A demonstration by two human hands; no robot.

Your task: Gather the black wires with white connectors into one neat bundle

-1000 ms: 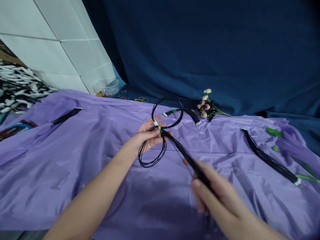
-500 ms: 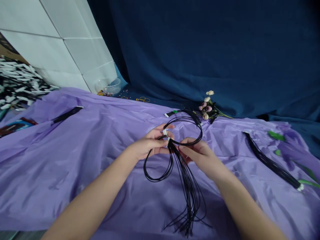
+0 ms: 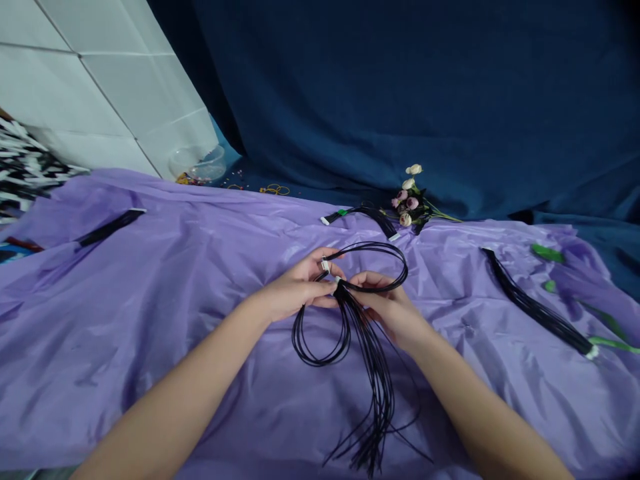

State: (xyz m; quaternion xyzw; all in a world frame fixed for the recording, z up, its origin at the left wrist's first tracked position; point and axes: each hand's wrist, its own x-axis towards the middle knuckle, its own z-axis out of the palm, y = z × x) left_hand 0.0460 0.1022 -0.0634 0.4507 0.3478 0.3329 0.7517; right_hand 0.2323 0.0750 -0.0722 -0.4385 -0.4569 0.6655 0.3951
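Note:
A black wire harness (image 3: 375, 363) is held up over the purple cloth, with white connectors near my left fingers. My left hand (image 3: 305, 283) is closed on it, thumb at one white connector (image 3: 338, 283) and another white connector (image 3: 325, 265) between the fingers. My right hand (image 3: 383, 300) pinches the wires just right of that connector. One wire loop (image 3: 405, 257) arches above my right hand, and a second loop (image 3: 295, 340) hangs below my left. Many loose wire ends trail down toward me.
Purple cloth (image 3: 225, 373) covers the work surface. Further black harnesses lie at the left (image 3: 111, 227), at the back (image 3: 375, 215) and at the right (image 3: 540, 307). Artificial flowers (image 3: 407, 200), a clear bowl (image 3: 200, 163) and yellow rubber bands (image 3: 275, 190) are at the far edge.
The view has shifted slightly. My right hand has slid a little along the wires toward the connector, and one wire at the right has separated from the hanging bunch.

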